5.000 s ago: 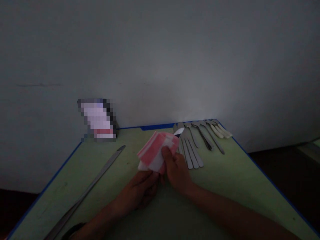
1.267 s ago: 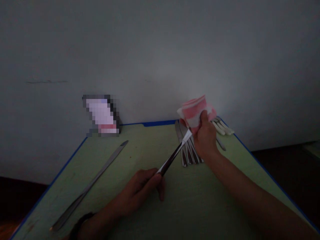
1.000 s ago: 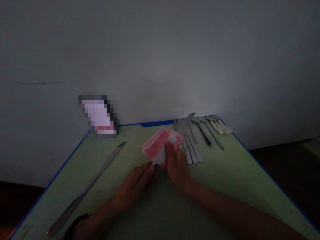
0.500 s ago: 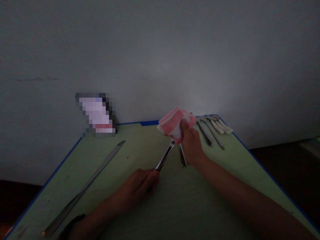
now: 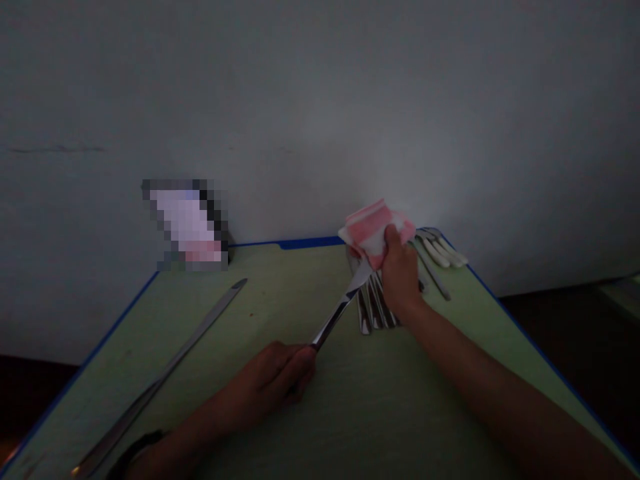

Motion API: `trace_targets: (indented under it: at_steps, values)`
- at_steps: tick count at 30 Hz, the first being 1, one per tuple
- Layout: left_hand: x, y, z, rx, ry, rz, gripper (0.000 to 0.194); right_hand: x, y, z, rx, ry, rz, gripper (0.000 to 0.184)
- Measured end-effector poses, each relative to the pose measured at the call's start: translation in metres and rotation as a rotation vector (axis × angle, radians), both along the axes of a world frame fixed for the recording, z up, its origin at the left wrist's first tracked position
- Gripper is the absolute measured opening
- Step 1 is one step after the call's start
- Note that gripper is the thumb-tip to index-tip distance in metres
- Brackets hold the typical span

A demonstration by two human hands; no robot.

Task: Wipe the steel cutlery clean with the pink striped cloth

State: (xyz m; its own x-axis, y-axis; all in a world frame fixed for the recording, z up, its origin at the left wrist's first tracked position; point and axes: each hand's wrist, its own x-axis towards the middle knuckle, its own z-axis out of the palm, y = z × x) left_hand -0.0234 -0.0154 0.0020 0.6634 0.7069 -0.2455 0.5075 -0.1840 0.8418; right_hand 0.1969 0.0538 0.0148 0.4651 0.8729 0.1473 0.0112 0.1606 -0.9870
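Observation:
My left hand [image 5: 273,380] is closed round the handle of a table knife [image 5: 339,312], whose blade slants up to the right. My right hand [image 5: 400,277] grips a folded pink and white cloth [image 5: 374,229] at the far end of the blade, and the blade tip runs in under the cloth. Both hands hover over a green table [image 5: 320,427]. Just behind the right hand lies a row of cutlery [image 5: 380,307].
A long metal knife [image 5: 165,373] lies diagonally on the left of the table. Several spoons and pale-handled pieces [image 5: 443,253] lie at the back right corner. A blurred-out object [image 5: 186,223] leans against the grey wall. The table has a blue edge.
My right hand has slid the cloth up along the blade toward its tip, farther from my left hand. A second ago the cloth was down close to my left hand.

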Motion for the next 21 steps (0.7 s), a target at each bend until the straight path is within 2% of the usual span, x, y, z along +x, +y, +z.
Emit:
trace_targets:
  at_steps: [7, 10, 13, 17, 19, 21]
  values:
    - [0.003, 0.002, 0.005, -0.021, -0.018, 0.041, 0.049, -0.046, -0.036, -0.012, -0.146, -0.225, 0.133, 0.059]
    - [0.002, 0.004, 0.000, -0.011, -0.051, 0.062, 0.047, -0.062, -0.052, -0.015, -0.158, -0.287, 0.227, 0.059]
    - [0.000, 0.006, -0.010, 0.070, -0.074, 0.119, 0.039, -0.075, -0.065, -0.020, -0.159, -0.309, 0.350, 0.057]
    - [0.001, 0.009, -0.014, 0.186, -0.073, 0.127, 0.029, -0.080, -0.072, -0.021, -0.167, -0.312, 0.398, 0.055]
    - [0.002, 0.010, -0.011, 0.242, -0.058, 0.129, 0.028, -0.075, -0.066, -0.018, -0.157, -0.318, 0.411, 0.057]
    - [0.003, 0.009, -0.006, 0.221, -0.049, 0.122, 0.034, -0.064, -0.056, -0.012, -0.134, -0.338, 0.395, 0.060]
